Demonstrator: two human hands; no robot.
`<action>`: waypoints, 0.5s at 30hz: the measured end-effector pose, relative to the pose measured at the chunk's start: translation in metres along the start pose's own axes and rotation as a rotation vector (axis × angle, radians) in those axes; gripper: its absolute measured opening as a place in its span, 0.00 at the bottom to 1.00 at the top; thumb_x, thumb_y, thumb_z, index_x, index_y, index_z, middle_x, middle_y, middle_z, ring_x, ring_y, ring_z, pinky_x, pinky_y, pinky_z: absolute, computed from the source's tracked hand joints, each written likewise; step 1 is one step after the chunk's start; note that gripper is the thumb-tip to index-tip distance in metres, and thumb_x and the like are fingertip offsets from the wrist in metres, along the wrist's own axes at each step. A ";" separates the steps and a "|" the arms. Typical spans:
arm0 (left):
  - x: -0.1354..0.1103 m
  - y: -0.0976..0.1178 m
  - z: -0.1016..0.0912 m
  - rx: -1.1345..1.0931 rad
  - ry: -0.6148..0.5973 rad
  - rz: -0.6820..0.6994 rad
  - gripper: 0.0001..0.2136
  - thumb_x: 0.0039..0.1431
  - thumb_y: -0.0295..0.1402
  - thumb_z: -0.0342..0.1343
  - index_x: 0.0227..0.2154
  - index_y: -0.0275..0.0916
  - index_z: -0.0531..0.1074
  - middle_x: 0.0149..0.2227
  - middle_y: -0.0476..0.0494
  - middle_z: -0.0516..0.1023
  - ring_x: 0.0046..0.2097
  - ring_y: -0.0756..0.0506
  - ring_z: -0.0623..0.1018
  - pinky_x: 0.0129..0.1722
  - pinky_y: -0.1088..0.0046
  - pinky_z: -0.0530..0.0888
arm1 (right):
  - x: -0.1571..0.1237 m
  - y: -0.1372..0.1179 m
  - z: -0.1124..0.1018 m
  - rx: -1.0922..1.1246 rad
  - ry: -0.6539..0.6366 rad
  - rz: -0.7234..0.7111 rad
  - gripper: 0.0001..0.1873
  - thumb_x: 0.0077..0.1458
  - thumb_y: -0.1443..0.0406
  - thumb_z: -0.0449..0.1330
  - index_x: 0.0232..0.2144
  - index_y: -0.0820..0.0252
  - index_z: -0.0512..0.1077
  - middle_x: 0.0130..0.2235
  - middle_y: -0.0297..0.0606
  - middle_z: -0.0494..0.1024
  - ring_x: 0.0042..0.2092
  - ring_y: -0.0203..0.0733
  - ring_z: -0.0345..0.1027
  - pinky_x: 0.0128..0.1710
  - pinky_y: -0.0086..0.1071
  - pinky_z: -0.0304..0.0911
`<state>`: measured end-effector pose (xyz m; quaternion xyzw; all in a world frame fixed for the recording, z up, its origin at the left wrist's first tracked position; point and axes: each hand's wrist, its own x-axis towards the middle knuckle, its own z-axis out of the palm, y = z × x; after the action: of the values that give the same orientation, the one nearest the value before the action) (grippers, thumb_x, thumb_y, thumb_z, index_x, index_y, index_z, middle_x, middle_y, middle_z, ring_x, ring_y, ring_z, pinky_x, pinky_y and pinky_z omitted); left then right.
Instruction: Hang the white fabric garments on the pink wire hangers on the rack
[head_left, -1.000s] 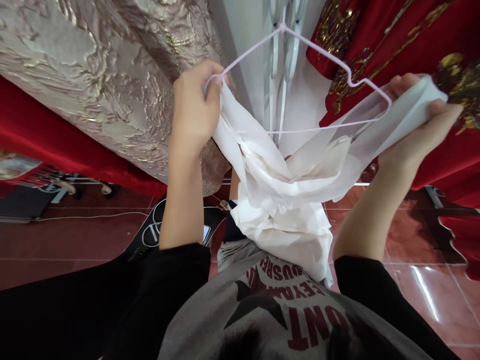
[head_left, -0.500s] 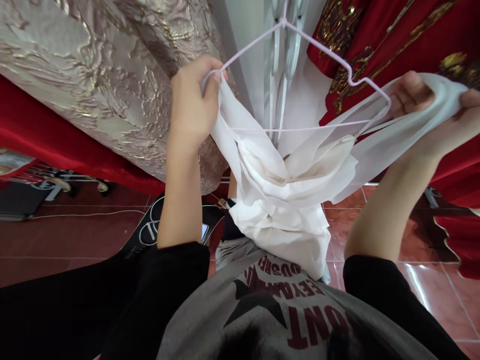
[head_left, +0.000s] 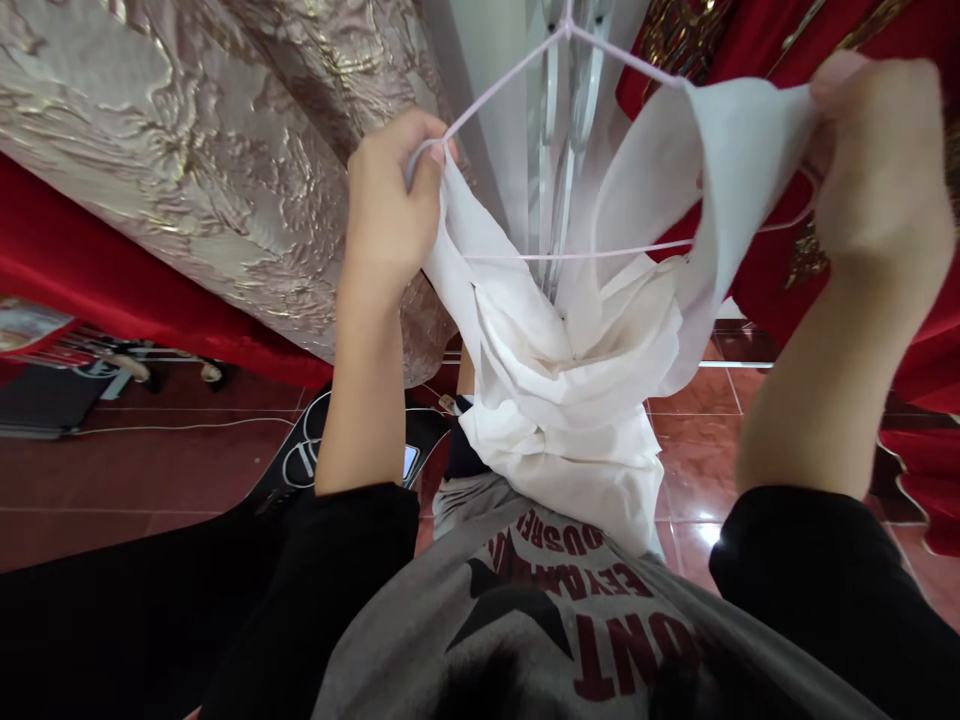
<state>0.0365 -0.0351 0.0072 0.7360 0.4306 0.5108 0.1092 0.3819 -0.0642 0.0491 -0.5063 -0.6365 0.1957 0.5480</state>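
Observation:
A white sheer garment [head_left: 577, 390] hangs bunched from a thin pale pink hanger [head_left: 502, 90], its lower folds reaching toward my lap. My left hand [head_left: 394, 190] is closed on the garment's left strap and the hanger's left arm together. On the other side my right hand [head_left: 877, 150] pinches the edge of the right strap, which is stretched taut over the hanger's right arm. That hand is slightly blurred, and the strap covers part of the hanger's right arm. The hanger's lower bar crosses in front of the garment's opening.
Textured beige-gold fabric [head_left: 225, 170] hangs close on the left. Red cloth with gold embroidery [head_left: 810, 215] hangs on the right. White metal rails [head_left: 574, 130] stand behind the hanger. A phone [head_left: 409, 461] and a coiled white cable [head_left: 300, 462] lie on a black surface beside my left arm.
My right hand has moved up and inward, drawing the right strap over the hanger's right arm. My left hand has kept its hold in nearly the same place.

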 end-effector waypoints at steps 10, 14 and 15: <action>0.006 -0.005 0.005 -0.111 0.025 -0.219 0.19 0.55 0.04 0.61 0.31 0.37 0.75 0.30 0.54 0.72 0.38 0.49 0.71 0.46 0.76 0.67 | -0.018 0.008 0.037 -0.274 0.271 -0.479 0.09 0.63 0.60 0.56 0.33 0.58 0.63 0.38 0.41 0.68 0.38 0.35 0.63 0.39 0.33 0.61; 0.006 -0.002 0.009 -0.035 0.044 -0.222 0.19 0.55 0.03 0.59 0.30 0.38 0.73 0.32 0.54 0.72 0.41 0.49 0.72 0.47 0.76 0.67 | -0.049 0.026 0.072 -0.185 0.172 -0.595 0.16 0.68 0.53 0.49 0.37 0.57 0.67 0.38 0.43 0.71 0.40 0.40 0.68 0.43 0.37 0.67; 0.006 -0.002 0.010 -0.003 0.046 -0.211 0.20 0.56 0.03 0.59 0.29 0.38 0.74 0.32 0.53 0.72 0.42 0.48 0.72 0.47 0.75 0.67 | -0.055 0.030 0.082 -0.220 -0.003 -0.577 0.16 0.68 0.53 0.49 0.42 0.56 0.68 0.42 0.44 0.73 0.45 0.42 0.69 0.48 0.40 0.68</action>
<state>0.0451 -0.0267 0.0057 0.6744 0.5072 0.5141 0.1535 0.3148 -0.0742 -0.0295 -0.3606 -0.7722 -0.0373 0.5218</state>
